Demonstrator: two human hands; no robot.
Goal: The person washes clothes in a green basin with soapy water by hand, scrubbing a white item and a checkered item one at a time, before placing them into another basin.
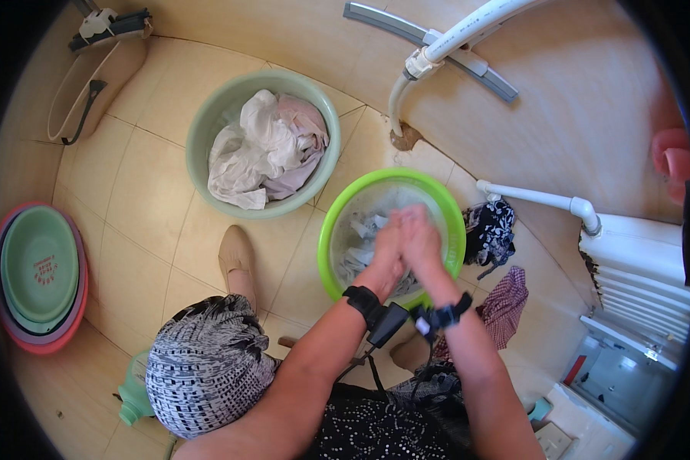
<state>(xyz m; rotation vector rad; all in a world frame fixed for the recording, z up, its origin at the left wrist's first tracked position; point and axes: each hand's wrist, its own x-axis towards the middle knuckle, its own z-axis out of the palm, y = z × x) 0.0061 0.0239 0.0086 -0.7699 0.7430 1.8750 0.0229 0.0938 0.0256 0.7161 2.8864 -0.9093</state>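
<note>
My left hand (387, 246) and my right hand (424, 240) are pressed together over a bright green-rimmed plastic basin (334, 215). Motion blurs the fingers, so I cannot tell whether any cloth is caught between them. Below them in the basin lie wet whitish and grey clothes (356, 257) in cloudy water. Black straps with small devices circle both wrists. Behind and to the left, a pale green basin (198, 164) holds a heap of white and pale pink clothes (259, 141).
Dark patterned cloth (490, 233) and a checked cloth (506, 305) lie on the tiles right of the basin. A white radiator (632, 259) and pipe (535, 195) stand beyond. Stacked basins (40, 264) lean at left, and a green bottle (135, 391) stands near my knee.
</note>
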